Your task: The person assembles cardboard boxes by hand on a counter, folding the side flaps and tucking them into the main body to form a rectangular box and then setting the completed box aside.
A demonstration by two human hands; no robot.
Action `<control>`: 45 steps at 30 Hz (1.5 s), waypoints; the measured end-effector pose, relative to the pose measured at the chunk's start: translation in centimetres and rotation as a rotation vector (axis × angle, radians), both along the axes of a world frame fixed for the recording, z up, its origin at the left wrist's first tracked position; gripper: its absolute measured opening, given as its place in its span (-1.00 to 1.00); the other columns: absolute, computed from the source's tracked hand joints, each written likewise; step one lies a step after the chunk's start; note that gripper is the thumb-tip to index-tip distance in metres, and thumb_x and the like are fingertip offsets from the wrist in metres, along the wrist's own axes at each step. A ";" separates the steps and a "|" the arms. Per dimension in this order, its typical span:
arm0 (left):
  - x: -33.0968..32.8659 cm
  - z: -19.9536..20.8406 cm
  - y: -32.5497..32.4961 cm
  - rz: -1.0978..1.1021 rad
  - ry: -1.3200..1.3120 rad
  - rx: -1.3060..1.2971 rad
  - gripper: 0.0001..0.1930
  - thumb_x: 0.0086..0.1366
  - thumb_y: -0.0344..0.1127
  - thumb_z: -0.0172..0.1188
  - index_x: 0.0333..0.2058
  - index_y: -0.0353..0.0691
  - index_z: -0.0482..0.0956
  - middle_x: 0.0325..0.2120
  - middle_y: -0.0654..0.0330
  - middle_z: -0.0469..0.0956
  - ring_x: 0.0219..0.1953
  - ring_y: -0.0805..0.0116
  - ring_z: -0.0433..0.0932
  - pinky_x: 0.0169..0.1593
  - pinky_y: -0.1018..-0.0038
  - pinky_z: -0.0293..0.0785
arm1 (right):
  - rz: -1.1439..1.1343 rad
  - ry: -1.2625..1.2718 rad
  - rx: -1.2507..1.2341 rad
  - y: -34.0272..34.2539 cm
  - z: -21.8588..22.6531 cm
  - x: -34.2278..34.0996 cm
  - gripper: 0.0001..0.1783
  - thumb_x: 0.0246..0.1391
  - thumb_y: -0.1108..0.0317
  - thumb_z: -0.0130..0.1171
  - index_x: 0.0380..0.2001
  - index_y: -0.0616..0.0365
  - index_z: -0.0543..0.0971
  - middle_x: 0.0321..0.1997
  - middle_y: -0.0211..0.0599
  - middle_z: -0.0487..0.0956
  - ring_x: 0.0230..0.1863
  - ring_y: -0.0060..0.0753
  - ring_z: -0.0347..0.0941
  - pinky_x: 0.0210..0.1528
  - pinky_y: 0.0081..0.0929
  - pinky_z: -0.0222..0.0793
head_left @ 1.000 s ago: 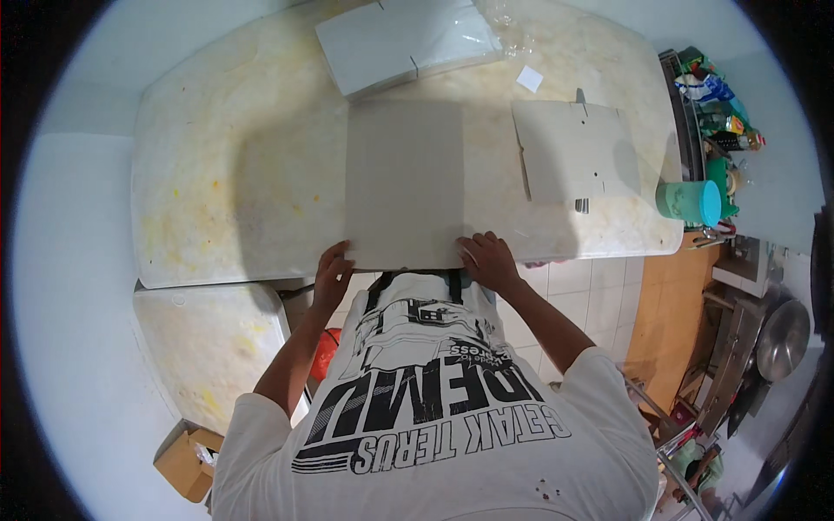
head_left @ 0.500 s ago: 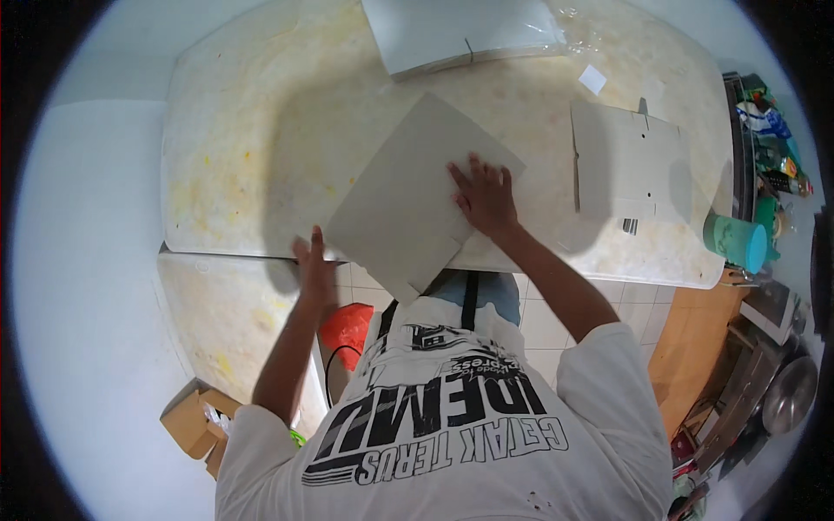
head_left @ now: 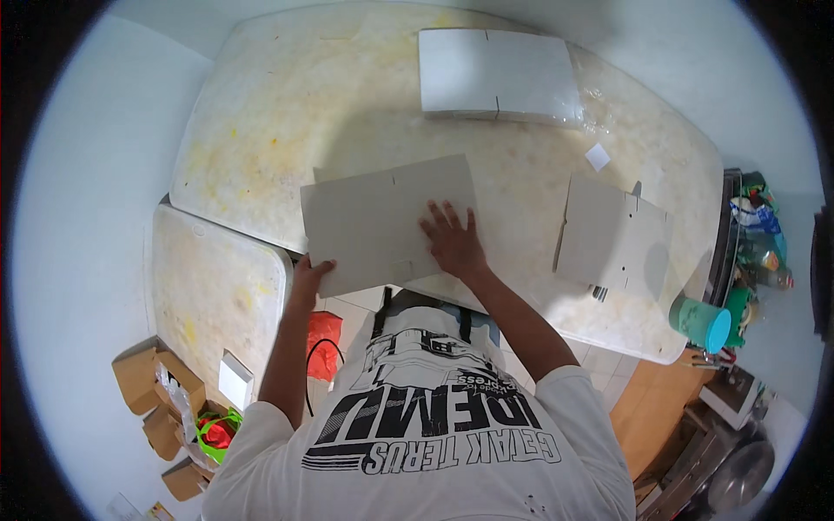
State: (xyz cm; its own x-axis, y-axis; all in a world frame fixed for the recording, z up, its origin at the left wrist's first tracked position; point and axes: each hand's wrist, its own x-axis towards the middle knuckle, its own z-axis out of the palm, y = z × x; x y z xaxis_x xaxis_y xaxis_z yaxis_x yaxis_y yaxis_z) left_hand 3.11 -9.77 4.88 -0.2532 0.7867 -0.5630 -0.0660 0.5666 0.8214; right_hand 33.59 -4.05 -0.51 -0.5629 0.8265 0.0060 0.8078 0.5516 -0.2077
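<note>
A flat grey cardboard sheet [head_left: 369, 208] with small slits lies on the table in front of me, its near left corner reaching past the edge. My left hand [head_left: 310, 276] grips that corner, thumb on top and the other fingers hidden underneath. Spread fingers of my right hand [head_left: 454, 239] rest flat on the sheet's right part. To the right lies a cardboard piece [head_left: 599, 239] with small holes and a slit. Farther back is a stack of white cardboard sheets [head_left: 495, 74], partly in clear plastic.
The stained white table [head_left: 252, 148] meets a second table [head_left: 217, 295] at the left. A small white card [head_left: 598, 156] lies near the stack. At the right edge stands a teal container [head_left: 699, 323]. Open brown boxes [head_left: 161, 382] and a green bag [head_left: 215, 431] sit at lower left.
The cardboard sheet has turned clockwise so its long side lies nearly across me. My left hand has taken hold of its corner. My right hand stays flat on it. The view has shifted.
</note>
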 end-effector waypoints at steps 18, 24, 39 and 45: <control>6.9 -5.1 1.9 -0.163 -0.159 0.250 -0.37 0.32 0.07 -0.31 0.20 -0.27 0.00 0.20 0.01 0.02 0.23 0.12 0.01 0.26 0.25 -0.09 | 0.017 0.056 -0.159 0.8 -0.4 -1.2 -0.52 0.13 0.08 -0.19 0.16 -0.39 0.21 0.30 -0.23 0.04 0.29 -0.06 -0.04 0.18 0.37 -0.30; 13.2 -5.8 5.4 -0.270 0.228 0.264 -0.41 0.33 -0.06 -0.29 0.22 -0.29 -0.10 0.24 -0.05 -0.15 0.27 0.03 -0.16 0.28 0.23 -0.22 | 0.066 0.140 -0.072 1.0 -0.5 0.1 -0.49 0.05 0.04 -0.07 0.12 -0.22 0.28 0.21 -0.14 0.17 0.21 -0.07 0.07 0.17 0.19 -0.10; 21.2 -6.7 6.6 -0.479 1.186 0.150 -0.42 0.30 -0.16 -0.28 0.21 -0.36 -0.09 0.25 -0.04 -0.17 0.31 0.07 -0.22 0.28 0.15 -0.32 | -0.005 0.205 -0.305 -1.4 4.2 7.8 -0.43 -0.01 0.18 -0.03 0.12 0.05 0.26 0.28 -0.32 0.12 0.33 -0.31 -0.10 0.25 0.03 -0.23; 21.8 -6.5 6.9 -0.536 1.224 0.140 -0.41 0.28 -0.18 -0.26 0.17 -0.46 -0.06 0.24 -0.09 -0.14 0.30 0.05 -0.20 0.28 0.15 -0.30 | 0.035 0.106 -0.025 11.3 -2.0 3.7 -0.33 0.06 0.04 -0.10 0.21 0.03 0.09 0.34 -0.31 -0.03 0.33 -0.28 -0.11 0.24 0.09 -0.21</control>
